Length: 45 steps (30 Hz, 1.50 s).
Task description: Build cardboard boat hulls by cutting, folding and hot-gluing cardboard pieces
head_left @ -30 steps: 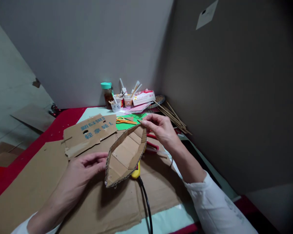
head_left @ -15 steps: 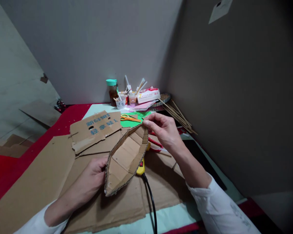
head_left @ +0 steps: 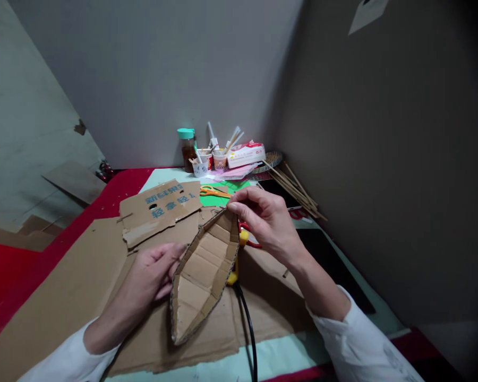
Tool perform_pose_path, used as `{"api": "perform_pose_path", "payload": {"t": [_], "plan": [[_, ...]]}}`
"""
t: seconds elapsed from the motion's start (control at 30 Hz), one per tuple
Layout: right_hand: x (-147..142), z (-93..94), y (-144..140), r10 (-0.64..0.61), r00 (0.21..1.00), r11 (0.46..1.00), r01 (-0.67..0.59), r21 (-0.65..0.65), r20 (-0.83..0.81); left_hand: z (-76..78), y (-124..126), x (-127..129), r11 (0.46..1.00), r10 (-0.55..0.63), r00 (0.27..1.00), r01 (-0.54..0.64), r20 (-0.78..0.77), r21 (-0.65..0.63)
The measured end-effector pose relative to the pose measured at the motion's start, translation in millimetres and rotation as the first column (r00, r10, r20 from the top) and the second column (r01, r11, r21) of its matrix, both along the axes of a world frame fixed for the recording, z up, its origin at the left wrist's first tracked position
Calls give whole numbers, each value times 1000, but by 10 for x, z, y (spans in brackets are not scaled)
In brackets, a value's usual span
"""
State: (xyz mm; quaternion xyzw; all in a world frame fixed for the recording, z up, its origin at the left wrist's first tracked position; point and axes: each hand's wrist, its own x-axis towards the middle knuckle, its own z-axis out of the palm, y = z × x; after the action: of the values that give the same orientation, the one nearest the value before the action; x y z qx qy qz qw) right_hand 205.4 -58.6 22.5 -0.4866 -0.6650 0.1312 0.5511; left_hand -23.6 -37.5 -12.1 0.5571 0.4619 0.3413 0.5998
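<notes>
A boat-shaped cardboard hull [head_left: 205,268] with low walls and pointed ends is held up, tilted, its hollow inside facing me. My right hand [head_left: 269,220] is closed in a pinch, thumb and forefinger on the far tip. At the hull's left wall is my left hand [head_left: 149,276], its thumb along the edge and its other fingers partly hidden behind the wall. Behind the hull shows part of a yellow tool [head_left: 233,277] with a black cord [head_left: 249,323]. Red-handled scissors or pliers [head_left: 245,228] lie partly covered beside my right hand.
Large cardboard sheets [head_left: 83,276] cover the table, with a printed piece [head_left: 159,207] on top. Orange scissors [head_left: 215,193] rest on a green sheet. A teal-lidded bottle [head_left: 187,151], paper cups [head_left: 220,161], a tissue pack [head_left: 247,155] and wooden sticks [head_left: 292,188] stand or lie at the back.
The hull's near end has swung lower and the hull stands more upright. My left hand has moved up along its left wall. My right hand still pinches the far tip.
</notes>
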Motion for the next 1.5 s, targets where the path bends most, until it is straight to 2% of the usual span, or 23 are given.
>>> {"api": "perform_pose_path", "payload": {"t": [0.07, 0.17, 0.27, 0.37, 0.47, 0.57, 0.63, 0.73, 0.83, 0.93, 1.13, 1.3, 1.5], "plan": [[-11, 13, -10, 2, 999, 999, -4, 36, 49, 15, 5, -13, 998, -26, 997, 30, 75, -46], [-35, 14, -16, -16, 987, 994, -1, 108, 159, 64, -25, -8, 995, -99, 986, 101, 134, -11], [-97, -8, -28, -30, 974, 990, -2, 139, 226, 103, -72, 20, 972, -235, 971, 233, 39, 41], [-189, -38, -54, -19, 984, 988, -8, 151, 179, 102, -86, 32, 952, -295, 950, 301, -99, 51], [-263, -47, -89, 59, 998, 997, -58, 48, -20, 77, -71, 20, 966, -232, 965, 243, -124, 85], [-315, -42, -121, 54, 989, 991, -69, -114, -138, 54, -57, 12, 989, -122, 992, 124, -32, 85], [-367, -62, -136, 45, 996, 971, -62, -230, -79, 47, -53, 20, 996, -35, 998, 31, 47, 88], [-493, -154, -152, 105, 991, 922, -67, -382, 78, 46, -55, 47, 992, 59, 993, -69, 98, 109], [-623, -264, -176, 61, 965, 941, 30, -337, 255, 39, -57, 65, 983, 89, 995, -96, 51, 154], [-685, -309, -212, 28, 942, 954, 75, -291, 336, 22, -55, 51, 980, 86, 996, -78, -38, 182], [-686, -317, -246, 25, 927, 958, 84, -273, 374, 7, -66, 26, 950, 91, 979, -30, -184, 311], [-745, -391, -224, -31, 905, 957, 149, -248, 424, -64, -81, 70, 914, 168, 968, -82, -186, 398], [-829, -476, -245, -70, 898, 967, 169, -193, 434, -149, -150, 56, 886, 285, 904, -121, -319, 449]]}}
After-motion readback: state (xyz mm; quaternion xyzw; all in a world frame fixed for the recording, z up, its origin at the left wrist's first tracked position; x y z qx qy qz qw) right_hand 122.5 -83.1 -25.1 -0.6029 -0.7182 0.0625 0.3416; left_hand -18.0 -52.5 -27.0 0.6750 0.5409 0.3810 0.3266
